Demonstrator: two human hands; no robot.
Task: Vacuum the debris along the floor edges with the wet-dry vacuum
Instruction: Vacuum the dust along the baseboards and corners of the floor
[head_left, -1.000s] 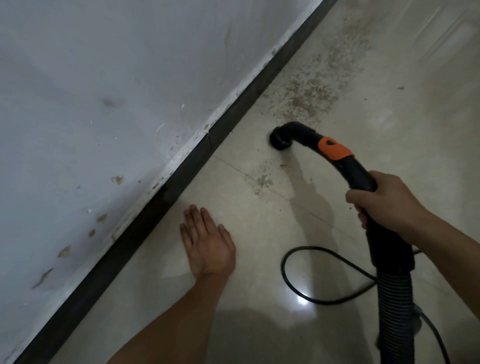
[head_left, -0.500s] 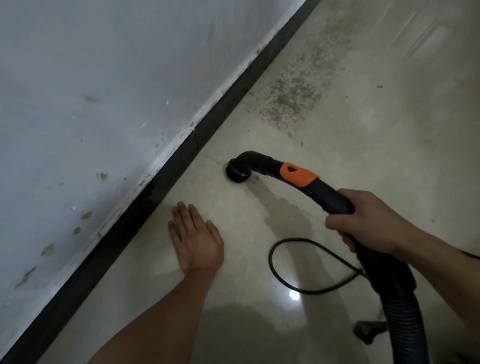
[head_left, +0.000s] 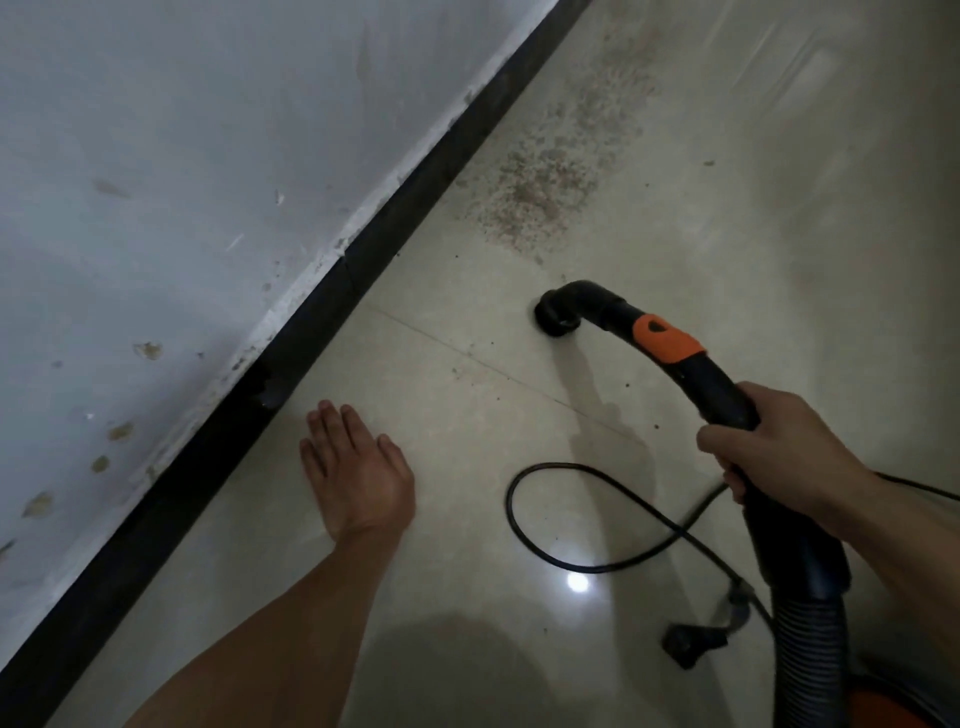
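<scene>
My right hand (head_left: 774, 452) grips the black curved vacuum hose handle (head_left: 711, 384), which carries an orange collar (head_left: 667, 340). Its round nozzle (head_left: 557, 319) points down onto the beige tile floor, just short of a brown patch of gritty debris (head_left: 540, 192) that stretches along the floor toward the far end. Some small specks lie scattered near the tile joint (head_left: 467, 358). My left hand (head_left: 353, 473) rests flat on the floor, fingers together, holding nothing, close to the black skirting board (head_left: 311, 322).
A stained white wall (head_left: 182, 182) rises on the left above the skirting. A black power cord (head_left: 582, 519) loops on the floor between my arms. The ribbed hose (head_left: 810, 660) runs down to an orange vacuum body (head_left: 904, 701) at the bottom right.
The nozzle swept toward the skirting half a second ago, over the specks at the tile joint, and has now moved back to the right, away from the wall. My left hand stayed planted.
</scene>
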